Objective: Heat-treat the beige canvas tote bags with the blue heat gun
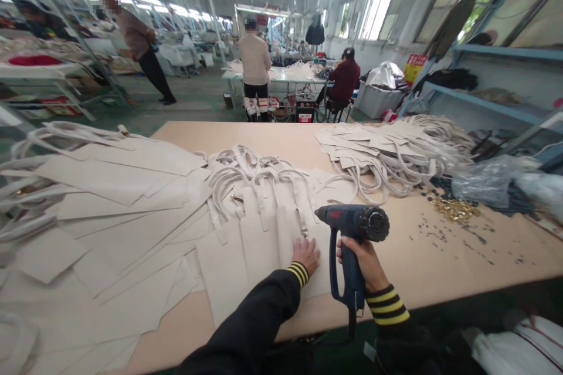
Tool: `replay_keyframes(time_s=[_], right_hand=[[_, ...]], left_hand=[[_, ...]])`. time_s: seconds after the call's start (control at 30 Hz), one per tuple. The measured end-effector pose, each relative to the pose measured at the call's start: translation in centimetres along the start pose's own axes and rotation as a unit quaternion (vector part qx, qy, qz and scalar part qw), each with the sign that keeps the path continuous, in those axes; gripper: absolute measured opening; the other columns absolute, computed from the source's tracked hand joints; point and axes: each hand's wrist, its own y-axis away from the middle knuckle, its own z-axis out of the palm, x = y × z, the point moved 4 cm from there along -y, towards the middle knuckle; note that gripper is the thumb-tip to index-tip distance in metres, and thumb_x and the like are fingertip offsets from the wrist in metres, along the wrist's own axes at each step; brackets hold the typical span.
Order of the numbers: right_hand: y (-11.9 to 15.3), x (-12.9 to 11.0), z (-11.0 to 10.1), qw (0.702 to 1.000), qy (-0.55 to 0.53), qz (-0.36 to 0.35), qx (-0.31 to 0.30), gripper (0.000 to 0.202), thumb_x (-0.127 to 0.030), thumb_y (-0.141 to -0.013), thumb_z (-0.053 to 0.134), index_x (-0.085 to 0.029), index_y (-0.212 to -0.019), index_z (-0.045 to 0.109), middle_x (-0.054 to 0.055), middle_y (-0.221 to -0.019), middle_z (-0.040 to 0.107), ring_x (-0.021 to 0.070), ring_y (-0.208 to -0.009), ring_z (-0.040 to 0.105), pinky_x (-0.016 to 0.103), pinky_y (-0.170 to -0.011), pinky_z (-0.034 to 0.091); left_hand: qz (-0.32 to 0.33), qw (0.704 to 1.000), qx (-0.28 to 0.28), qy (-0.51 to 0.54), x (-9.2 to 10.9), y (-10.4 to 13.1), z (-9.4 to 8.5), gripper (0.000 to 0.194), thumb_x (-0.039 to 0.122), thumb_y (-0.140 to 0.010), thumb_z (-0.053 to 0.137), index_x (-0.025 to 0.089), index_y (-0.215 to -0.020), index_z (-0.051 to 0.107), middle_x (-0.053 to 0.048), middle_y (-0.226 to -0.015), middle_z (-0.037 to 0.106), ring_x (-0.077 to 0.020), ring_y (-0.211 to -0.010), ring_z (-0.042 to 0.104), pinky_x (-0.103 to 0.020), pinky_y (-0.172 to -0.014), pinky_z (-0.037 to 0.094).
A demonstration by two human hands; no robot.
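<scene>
My right hand (366, 261) is wrapped around the handle of a dark blue heat gun (352, 221), held above the table with its nozzle pointing left. My left hand (308, 254) lies on a cream bag panel (288, 234), fingers stretched out and slightly apart. Just beyond its fingertips is a small metal clasp (304, 231) on a strap. Further cream panels with looped handles (237, 173) overlap in a row to the left of this hand. The heat gun's nozzle is close to the panels' straps.
A wide heap of cream panels (127, 181) covers the table's left side. Another pile with straps (378, 146) lies at the back right. Gold metal parts (455, 210), small dark pieces and clear plastic bags (488, 179) are on the right. Several people are in the workshop beyond.
</scene>
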Motion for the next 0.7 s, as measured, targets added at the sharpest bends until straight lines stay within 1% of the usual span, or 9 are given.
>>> replay_keyframes(time_s=[0.03, 0.1, 0.17, 0.23, 0.3, 0.4, 0.53, 0.6, 0.7], right_hand=[[0.1, 0.1, -0.3, 1.0, 0.001, -0.003, 0.005, 0.034, -0.042, -0.067, 0.07, -0.01, -0.074, 0.059, 0.005, -0.062, 0.06, 0.0152, -0.054, 0.056, 0.024, -0.049, 0.049], [0.2, 0.5, -0.7, 1.0, 0.012, 0.0, 0.004, 0.032, -0.04, -0.069, 0.069, -0.01, -0.075, 0.06, 0.005, -0.062, 0.06, 0.0151, -0.055, 0.056, 0.024, -0.05, 0.049], [0.0, 0.8, -0.4, 0.999, 0.027, 0.012, -0.021, 0.029, -0.039, -0.07, 0.067, -0.01, -0.073, 0.06, 0.006, -0.06, 0.06, 0.0148, -0.054, 0.056, 0.024, -0.05, 0.049], [-0.4, 1.1, 0.5, 0.998, 0.034, 0.023, -0.051, 0.028, -0.038, -0.071, 0.065, -0.01, -0.071, 0.06, 0.006, -0.059, 0.059, 0.0147, -0.052, 0.056, 0.025, -0.05, 0.049], [-0.8, 1.3, 1.4, 0.997, 0.034, 0.028, -0.066, 0.027, -0.037, -0.071, 0.064, -0.01, -0.069, 0.06, 0.006, -0.06, 0.06, 0.0151, -0.052, 0.056, 0.025, -0.049, 0.049], [-1.4, 1.3, 2.4, 0.996, 0.041, 0.032, -0.067, 0.025, -0.035, -0.067, 0.066, -0.01, -0.068, 0.06, 0.006, -0.059, 0.06, 0.0153, -0.05, 0.056, 0.025, -0.047, 0.048], [-1.8, 0.5, 2.5, 0.997, 0.055, 0.035, -0.052, 0.028, -0.037, -0.067, 0.064, -0.009, -0.064, 0.06, 0.007, -0.053, 0.059, 0.0147, -0.047, 0.055, 0.024, -0.046, 0.048], [-2.1, -0.1, 2.4, 0.997, 0.061, 0.026, -0.034, 0.028, -0.037, -0.066, 0.064, -0.009, -0.061, 0.06, 0.007, -0.052, 0.059, 0.0141, -0.046, 0.054, 0.023, -0.046, 0.048], [-2.7, -1.1, 2.0, 0.997, 0.071, 0.009, 0.002, 0.027, -0.036, -0.065, 0.064, -0.01, -0.06, 0.058, 0.006, -0.05, 0.058, 0.0131, -0.044, 0.053, 0.021, -0.043, 0.045]], left_hand=[[-0.025, 0.999, -0.018, -0.006, -0.8, 0.1, 0.2, 0.037, 0.034, -0.08, 0.048, 0.02, -0.113, 0.054, -0.014, -0.137, 0.035, -0.0347, -0.118, 0.035, -0.06, -0.093, 0.03], [-0.073, 0.997, -0.013, -0.019, -3.0, 1.1, 0.0, 0.032, 0.025, -0.083, 0.041, 0.015, -0.11, 0.055, -0.016, -0.133, 0.037, -0.0309, -0.111, 0.042, -0.05, -0.085, 0.041], [-0.089, 0.996, 0.006, -0.028, -5.0, 2.4, -0.4, 0.034, 0.014, -0.084, 0.032, 0.013, -0.11, 0.053, -0.017, -0.131, 0.038, -0.0269, -0.108, 0.044, -0.041, -0.08, 0.045], [-0.096, 0.995, 0.003, -0.03, -6.3, 3.4, -0.7, 0.037, 0.01, -0.083, 0.029, 0.013, -0.114, 0.05, -0.017, -0.13, 0.039, -0.0252, -0.108, 0.043, -0.037, -0.081, 0.045], [-0.121, 0.992, -0.003, -0.03, -7.2, 4.1, -0.9, 0.038, 0.011, -0.082, 0.031, 0.012, -0.116, 0.048, -0.017, -0.13, 0.038, -0.025, -0.109, 0.042, -0.037, -0.083, 0.045], [-0.173, 0.984, -0.007, -0.031, -8.2, 4.7, -1.0, 0.034, 0.012, -0.082, 0.033, 0.012, -0.11, 0.051, -0.016, -0.13, 0.038, -0.0261, -0.11, 0.042, -0.038, -0.083, 0.045], [-0.194, 0.98, -0.007, -0.033, -9.2, 6.3, -1.0, 0.031, 0.014, -0.08, 0.036, 0.013, -0.107, 0.053, -0.014, -0.128, 0.04, -0.026, -0.11, 0.042, -0.039, -0.084, 0.044], [-0.21, 0.977, 0.015, -0.028, -9.8, 7.5, -0.9, 0.031, 0.016, -0.079, 0.041, 0.014, -0.108, 0.053, -0.014, -0.129, 0.04, -0.0257, -0.111, 0.042, -0.039, -0.087, 0.042], [-0.269, 0.959, 0.089, -0.007, -11.3, 9.7, -0.2, 0.039, 0.02, -0.077, 0.047, 0.013, -0.116, 0.048, -0.017, -0.132, 0.037, -0.0272, -0.115, 0.039, -0.039, -0.09, 0.04]])
